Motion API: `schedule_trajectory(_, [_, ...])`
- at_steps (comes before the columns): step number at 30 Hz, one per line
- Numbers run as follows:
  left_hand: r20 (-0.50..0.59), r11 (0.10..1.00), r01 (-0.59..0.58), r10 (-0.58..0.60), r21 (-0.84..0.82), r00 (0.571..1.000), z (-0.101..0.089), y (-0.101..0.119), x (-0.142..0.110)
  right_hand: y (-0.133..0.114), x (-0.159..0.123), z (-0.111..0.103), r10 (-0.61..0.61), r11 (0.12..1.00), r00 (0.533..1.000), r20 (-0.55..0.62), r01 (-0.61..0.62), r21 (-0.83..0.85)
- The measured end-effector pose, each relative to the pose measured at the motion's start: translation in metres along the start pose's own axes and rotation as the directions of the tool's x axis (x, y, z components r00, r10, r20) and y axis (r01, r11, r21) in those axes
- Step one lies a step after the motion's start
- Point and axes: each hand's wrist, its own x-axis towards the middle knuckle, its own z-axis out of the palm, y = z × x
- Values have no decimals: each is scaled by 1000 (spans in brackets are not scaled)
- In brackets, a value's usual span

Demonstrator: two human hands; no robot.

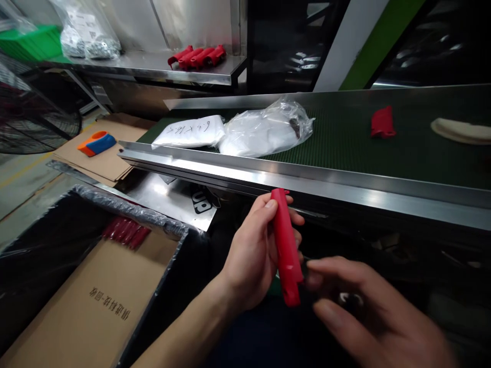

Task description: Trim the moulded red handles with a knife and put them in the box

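My left hand is closed around a long red plastic part, held tilted in front of the conveyor's near edge. Its thumb presses the upper end, and the other fingers wrap behind. Close to the part's lower right side is my right hand, blurred, with its fingers curled. A dark thing with a shiny spot shows between its thumb and fingers, too unclear to name. Whether the right fingertips touch the red part is hard to see. Another red plastic part lies on the green conveyor belt.
Plastic bags of white material and a pale curved piece lie on the belt. Several red parts rest on the metal shelf. At left are a black-lined bin, cardboard sheets and an orange-blue tape dispenser.
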Motion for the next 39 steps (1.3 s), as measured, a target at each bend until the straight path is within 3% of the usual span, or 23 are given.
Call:
schedule_trajectory(5, [-60, 988, -34, 43, 152, 997, -2, -9, -8, 5, 10, 15, 168, 951, 974, 152, -201, 235])
schedule_trajectory(11, [21, 857, -102, 106, 505, 994, -9, -16, -16, 16, -6, 14, 121, 968, 988, 93, -139, 209])
schedule_trajectory(16, [-66, 810, -67, 129, 583, 989, -7, -22, -7, 24, -14, 12, 141, 973, 982, 128, -162, 167])
schedule_trajectory(19, [-105, 788, -30, 120, 615, 987, -7, -22, 2, 25, -16, 9, 181, 951, 973, 143, -210, 225])
schedule_trajectory(22, [-124, 821, 55, 19, 569, 992, -8, -20, 11, 25, -21, 8, 262, 889, 945, 193, -315, 332])
schedule_trajectory(25, [-137, 860, 139, -81, 492, 987, -11, -22, 16, 26, -29, 11, 352, 747, 903, 247, -430, 507])
schedule_trajectory(29, [9, 932, 94, -104, 351, 995, -19, -25, 12, 29, -41, 17, 470, 292, 800, 374, -541, 789])
schedule_trajectory(31, [86, 954, 75, -104, 291, 991, -21, -26, 7, 31, -44, 18, 454, 135, 786, 419, -526, 840])
schedule_trajectory(35, [84, 976, 113, -130, 184, 988, -24, -27, 0, 32, -44, 21, 431, -17, 791, 435, -475, 880])
schedule_trajectory(39, [70, 973, 120, -137, 197, 988, -27, -26, -2, 35, -41, 25, 417, -82, 802, 428, -436, 896])
